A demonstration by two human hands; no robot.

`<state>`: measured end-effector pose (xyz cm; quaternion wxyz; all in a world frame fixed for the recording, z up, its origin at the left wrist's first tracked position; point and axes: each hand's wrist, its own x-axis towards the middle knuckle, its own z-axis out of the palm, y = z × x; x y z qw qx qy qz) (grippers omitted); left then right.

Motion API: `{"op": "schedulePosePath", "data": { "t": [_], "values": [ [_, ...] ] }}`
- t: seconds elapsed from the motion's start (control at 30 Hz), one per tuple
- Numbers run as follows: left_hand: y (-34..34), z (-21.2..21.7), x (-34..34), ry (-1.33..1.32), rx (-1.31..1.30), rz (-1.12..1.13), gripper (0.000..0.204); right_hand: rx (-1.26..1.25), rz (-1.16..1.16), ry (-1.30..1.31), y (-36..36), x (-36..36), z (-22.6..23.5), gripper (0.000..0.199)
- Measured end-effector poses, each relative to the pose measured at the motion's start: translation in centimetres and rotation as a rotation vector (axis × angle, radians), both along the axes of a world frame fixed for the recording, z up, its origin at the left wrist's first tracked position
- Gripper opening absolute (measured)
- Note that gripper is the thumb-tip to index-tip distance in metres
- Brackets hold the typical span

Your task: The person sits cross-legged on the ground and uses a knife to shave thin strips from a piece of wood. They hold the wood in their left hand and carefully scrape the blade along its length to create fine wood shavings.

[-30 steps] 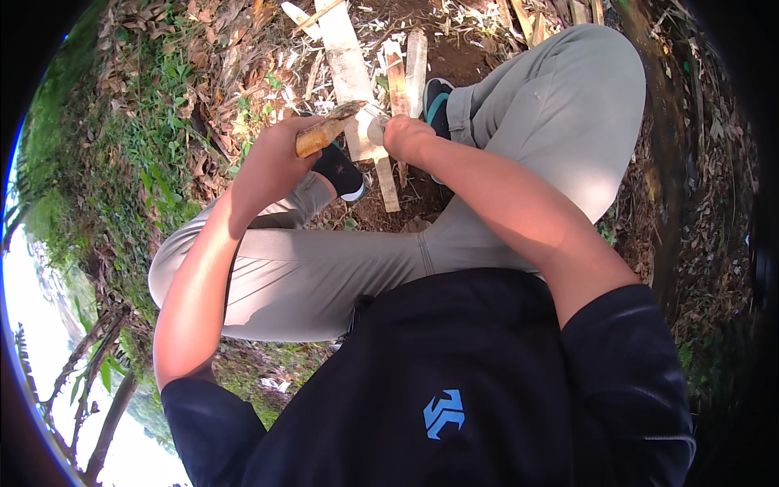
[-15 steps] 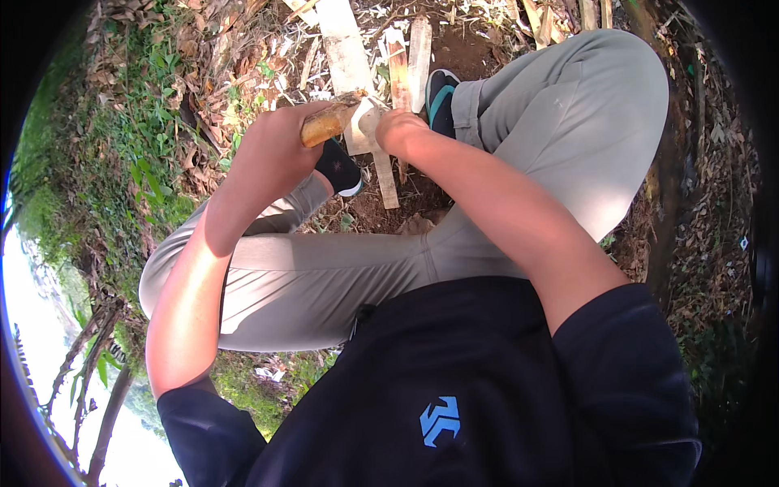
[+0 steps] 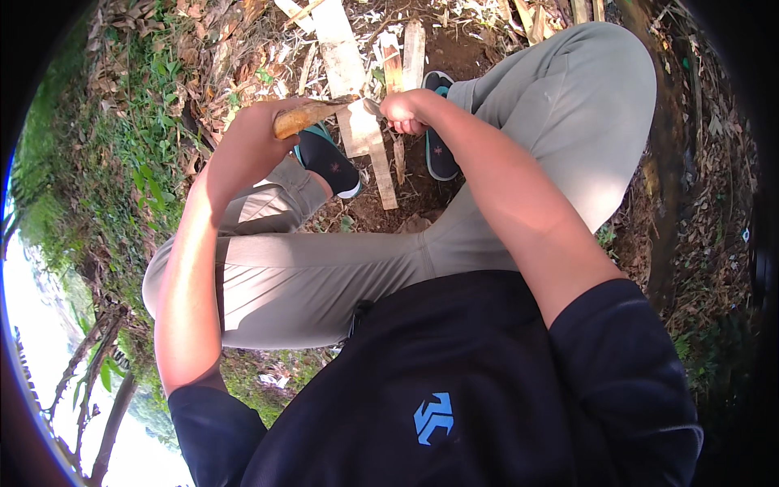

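Note:
My left hand (image 3: 256, 138) is closed around a thick, yellowish-brown wooden handle (image 3: 300, 119). From its end a narrow dark part, like a knife's blade seen edge-on, points toward my right hand (image 3: 406, 110). The right fingers are curled closed, with the back of the hand toward me. A small greyish piece shows at their left side; what exactly they grip is hidden. Below both hands lies a long pale wooden board (image 3: 338, 57), its near end close to a narrower strip (image 3: 383, 178) on the soil.
My feet, in dark socks and teal-strapped sandals, stand on either side of the wood: left foot (image 3: 331, 162), right foot (image 3: 441, 150). A reddish-brown wood piece (image 3: 392, 63) and a pale slat (image 3: 413, 53) lie beyond. Shavings and dry leaves (image 3: 219, 65) litter the ground; green plants (image 3: 138, 105) grow at left.
My left hand has shifted left with the wooden handle, which now lies flatter. My right hand has risen slightly away from me, so the hands are farther apart.

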<state>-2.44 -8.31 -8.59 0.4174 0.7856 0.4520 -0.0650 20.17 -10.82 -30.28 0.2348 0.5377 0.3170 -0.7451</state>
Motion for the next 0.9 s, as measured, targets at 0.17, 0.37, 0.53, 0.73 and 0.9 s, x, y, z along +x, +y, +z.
{"op": "schedulePosePath", "data": {
  "t": [0.17, 0.37, 0.53, 0.73, 0.9],
  "values": [
    [0.8, 0.7, 1.0, 0.006, -0.077, 0.026, 0.046, 0.673, 0.703, -0.083, -1.6, -1.3, -0.6, 0.036],
    [0.3, -0.2, 0.3, -0.042, -0.076, 0.02, 0.046, 0.621, 0.334, -0.277, -2.2, -1.3, 5.1, 0.034],
    [-0.7, 0.5, 1.3, 0.048, -0.079, 0.028, 0.044, 0.587, 0.554, -0.317, -2.2, -2.6, 3.3, 0.035],
    [-2.0, -0.5, 1.3, 0.051, -0.006, -0.001, 0.047, 0.557, 0.662, -0.432, -2.6, -3.9, 1.6, 0.038],
    [-2.5, -0.4, 0.8, 0.005, 0.028, -0.064, 0.054, 0.518, 0.498, -0.478, -2.5, -4.3, 1.0, 0.038]
  ]
}}
